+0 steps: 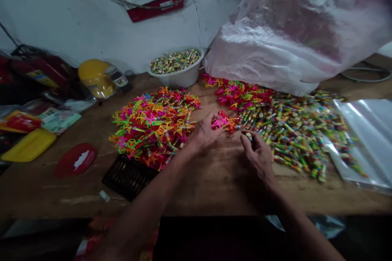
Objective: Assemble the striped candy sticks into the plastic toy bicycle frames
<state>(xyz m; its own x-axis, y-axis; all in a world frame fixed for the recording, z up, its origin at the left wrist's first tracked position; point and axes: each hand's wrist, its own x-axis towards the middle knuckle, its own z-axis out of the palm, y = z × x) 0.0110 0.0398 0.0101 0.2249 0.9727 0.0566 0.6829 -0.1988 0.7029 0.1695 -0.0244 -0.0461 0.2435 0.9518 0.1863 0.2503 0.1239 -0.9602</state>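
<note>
My left hand reaches to a small cluster of pink and orange plastic pieces, its thumb and fingers closed around a bright pink piece at the near end. In my right hand, curled fingers and thumb hold a short, multicoloured tube, with only its pale end showing. To the right spreads a heap of similar patterned tubes. Left of my left hand lies a large pile of bright plastic pieces, with tubes among them. More pink and red pieces lie behind.
A white basin full of tiny patterned bits stands by the wall. A big translucent bag looms at the back right. Clear plastic sheets lie right. A black slotted tray, red lid and yellow tray sit left.
</note>
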